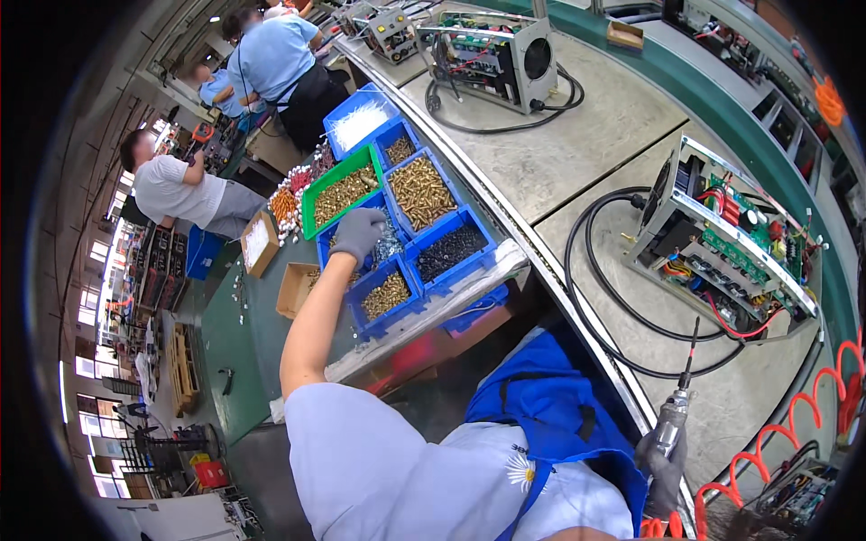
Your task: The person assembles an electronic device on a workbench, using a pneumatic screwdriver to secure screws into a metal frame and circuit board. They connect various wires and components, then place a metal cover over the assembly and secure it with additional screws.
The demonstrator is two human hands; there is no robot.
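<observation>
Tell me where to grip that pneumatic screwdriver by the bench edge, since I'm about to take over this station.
Grip the pneumatic screwdriver around its metal barrel, low down, as the gloved right hand does now. It stands nearly upright with the thin bit on top and the orange coiled hose nearby, so probably come from the side, wrapping the fingers round the body, clear of the bit.

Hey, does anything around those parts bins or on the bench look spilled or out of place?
Yes: small red and white parts lie loose on the green table beside the green plastic bin, outside any bin. The grey-gloved left hand reaches into a blue bin.
</observation>
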